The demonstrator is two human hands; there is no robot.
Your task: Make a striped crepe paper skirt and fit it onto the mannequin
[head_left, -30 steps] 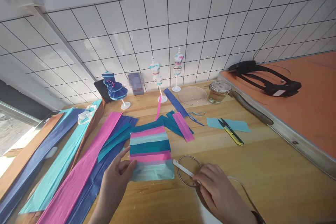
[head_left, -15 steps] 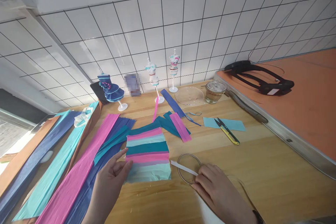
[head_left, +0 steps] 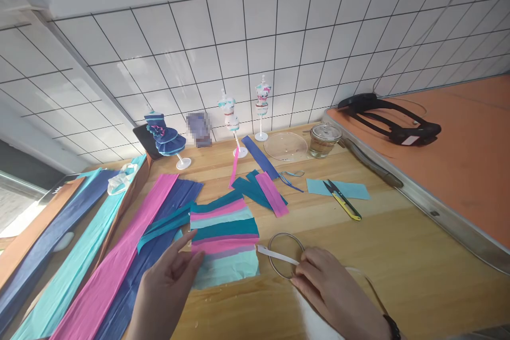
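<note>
A striped crepe paper sheet in teal, pink and pale aqua lies in front of me. At its left edge is my left hand, thumb over the paper and index finger by the border, gripping it. My right hand is closed on a thin roll of tape standing on its edge. A white strip of tape runs from those fingers across the ring, its free end close to the sheet's right edge. Teal strips and a pink strip lie just behind the sheet.
Long crepe strips cover the table's left side. Yellow-and-black thread snips rest on an aqua strip. Three small dress forms, a clear disc and a lidded glass jar stand or lie toward the tiled wall.
The striped sheet has shifted slightly toward me and to the right, with my left hand still at its edge. My right hand and the tape have hardly moved. The view has turned a little.
</note>
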